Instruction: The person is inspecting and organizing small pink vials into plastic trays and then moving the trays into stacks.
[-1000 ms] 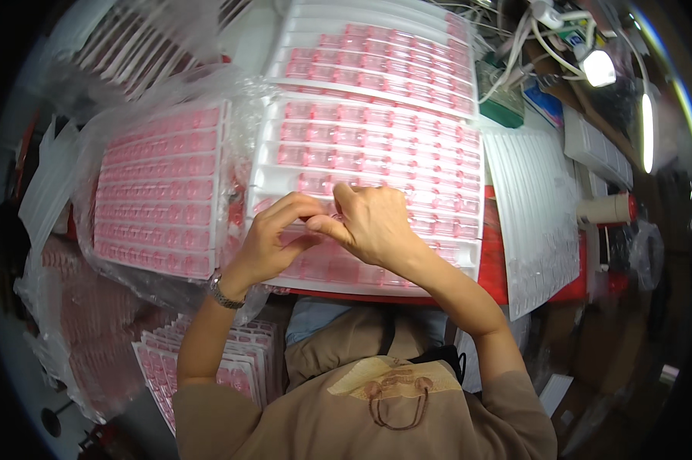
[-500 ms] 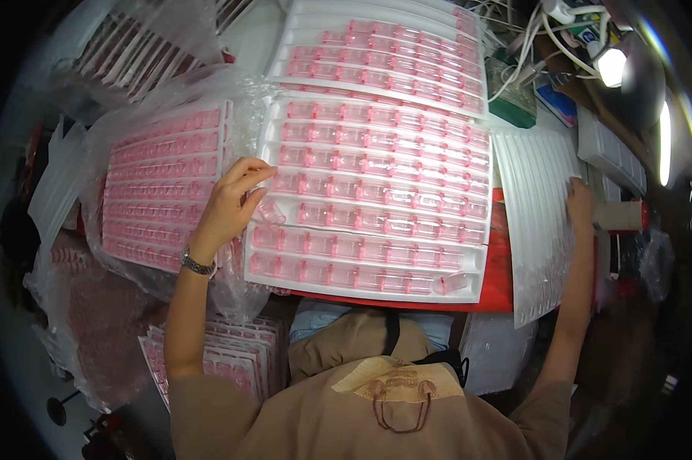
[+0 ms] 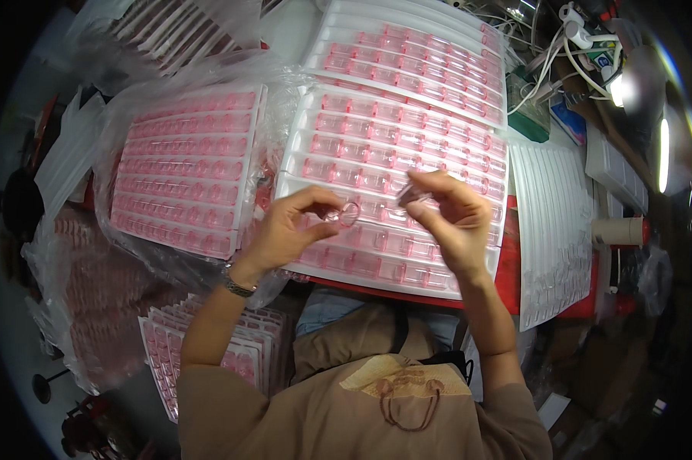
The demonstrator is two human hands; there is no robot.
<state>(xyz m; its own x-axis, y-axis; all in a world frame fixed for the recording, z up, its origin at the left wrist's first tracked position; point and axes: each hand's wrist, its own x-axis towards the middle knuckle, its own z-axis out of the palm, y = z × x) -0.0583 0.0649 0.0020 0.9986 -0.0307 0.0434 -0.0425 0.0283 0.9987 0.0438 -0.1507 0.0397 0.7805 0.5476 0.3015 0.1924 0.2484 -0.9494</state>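
Both my hands hover over a white ribbed tray [image 3: 285,180] filled with rows of pink, see-through plastic cups [image 3: 373,178]. Pinched between thumb and fingers of my left hand [image 3: 296,222] is one pink clear cup [image 3: 349,215], its round rim turned toward the right. My right hand [image 3: 461,218], facing it a short way off, pinches a small clear piece [image 3: 409,192]; motion blur hides its exact kind. The two pieces are apart. Parts of the tray's lower rows are hidden behind my hands.
On the left, a similar filled tray [image 3: 185,165] lies in clear plastic wrap. Another filled tray [image 3: 415,57] lies beyond. At the right stand a white ribbed tray [image 3: 553,222] and a white cylinder [image 3: 618,231]. Cables [image 3: 560,61] tangle at the back right; stacked trays [image 3: 208,337] sit lower left.
My left hand has lifted a pink cup from the tray's left side and moved right. My right hand has come from the right-hand ribbed tray to the middle, now holding a small clear piece.
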